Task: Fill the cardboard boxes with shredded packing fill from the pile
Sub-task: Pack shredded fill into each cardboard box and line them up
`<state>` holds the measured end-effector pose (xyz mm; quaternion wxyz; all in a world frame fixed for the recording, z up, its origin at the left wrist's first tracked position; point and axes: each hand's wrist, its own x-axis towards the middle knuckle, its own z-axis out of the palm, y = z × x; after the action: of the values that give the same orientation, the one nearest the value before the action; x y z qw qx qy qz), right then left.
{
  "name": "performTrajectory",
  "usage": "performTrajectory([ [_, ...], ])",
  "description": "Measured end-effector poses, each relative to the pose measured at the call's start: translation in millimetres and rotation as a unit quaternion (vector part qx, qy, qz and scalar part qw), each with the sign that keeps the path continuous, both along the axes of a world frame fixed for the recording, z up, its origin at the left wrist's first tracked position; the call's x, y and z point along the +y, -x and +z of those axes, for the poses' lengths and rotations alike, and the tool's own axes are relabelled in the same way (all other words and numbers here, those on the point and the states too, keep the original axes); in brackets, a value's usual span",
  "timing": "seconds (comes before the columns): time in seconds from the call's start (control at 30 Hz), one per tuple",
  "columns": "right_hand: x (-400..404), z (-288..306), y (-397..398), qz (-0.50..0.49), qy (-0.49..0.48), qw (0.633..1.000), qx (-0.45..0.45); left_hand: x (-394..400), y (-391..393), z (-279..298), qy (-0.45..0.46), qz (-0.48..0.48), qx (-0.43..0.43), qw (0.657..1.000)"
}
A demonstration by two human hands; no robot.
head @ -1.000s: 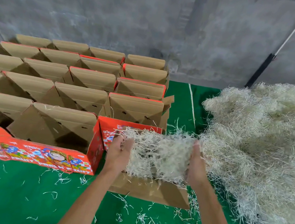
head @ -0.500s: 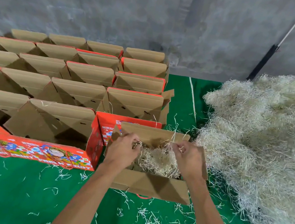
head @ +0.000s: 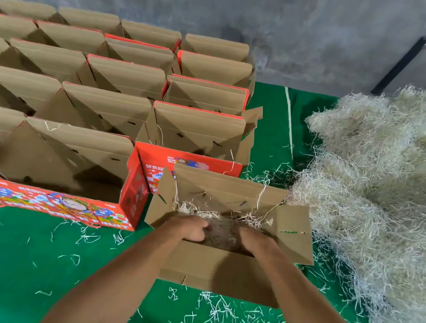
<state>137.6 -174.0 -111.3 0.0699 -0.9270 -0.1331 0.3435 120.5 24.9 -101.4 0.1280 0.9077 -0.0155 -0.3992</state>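
An open brown cardboard box [head: 221,272] stands on the green table straight in front of me. Pale shredded packing fill [head: 220,235] lies in its bottom, and strands hang over its back flap. Both hands are down inside this box. My left hand [head: 189,227] has its fingers curled into the fill. My right hand [head: 255,240] digs into the fill beside it, with its fingertips hidden. The big pile of fill [head: 386,207] rises just right of the box.
Several rows of open cardboard boxes [head: 109,108] with red printed outsides fill the left half of the table [head: 15,256], up to the grey wall. Loose strands are scattered over the green cover. A black-handled pole [head: 403,62] leans on the wall behind the pile.
My hands carried a clump of fill over the box, lowered it in, and now sit deeper inside, with the clump pushed to the bottom.
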Motion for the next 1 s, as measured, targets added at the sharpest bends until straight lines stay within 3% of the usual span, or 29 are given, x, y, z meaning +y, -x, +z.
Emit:
performTrajectory([
  [0.23, 22, -7, -19, 0.083, 0.111, 0.99, 0.016, 9, -13, -13, -0.043, -0.069, 0.004, 0.997],
  [0.37, 29, 0, -30, 0.107, 0.075, 0.983, -0.13, 5, -26, -7, -0.026, -0.021, -0.139, 0.99],
  [0.4, 29, -2, -31, 0.111, 0.05, 0.985, -0.119, 5, -28, -7, 0.002, -0.004, -0.149, 0.989],
  [0.5, 36, -9, -29, 0.084, 0.046, 0.995, 0.033, 2, -28, -15, 0.026, -0.008, -0.081, 0.996],
  [0.6, 35, -16, -26, 0.107, 0.087, 0.981, 0.137, 5, -19, -26, -0.069, -0.057, -0.007, 0.996],
  [0.77, 26, -27, -23, 0.078, 0.103, 0.985, 0.115, 5, -17, -24, -0.172, -0.112, 0.039, 0.978],
  [0.87, 31, -27, -20, -0.004, 0.075, 0.99, 0.118, -1, -15, -23, -0.215, -0.14, 0.029, 0.966],
  [0.93, 31, -16, -21, -0.012, 0.054, 0.992, 0.117, -2, -18, -19, -0.219, -0.146, 0.037, 0.964],
  [1.0, 26, -3, -22, 0.009, 0.035, 0.997, 0.061, -5, -24, -17, -0.19, -0.144, 0.066, 0.969],
])
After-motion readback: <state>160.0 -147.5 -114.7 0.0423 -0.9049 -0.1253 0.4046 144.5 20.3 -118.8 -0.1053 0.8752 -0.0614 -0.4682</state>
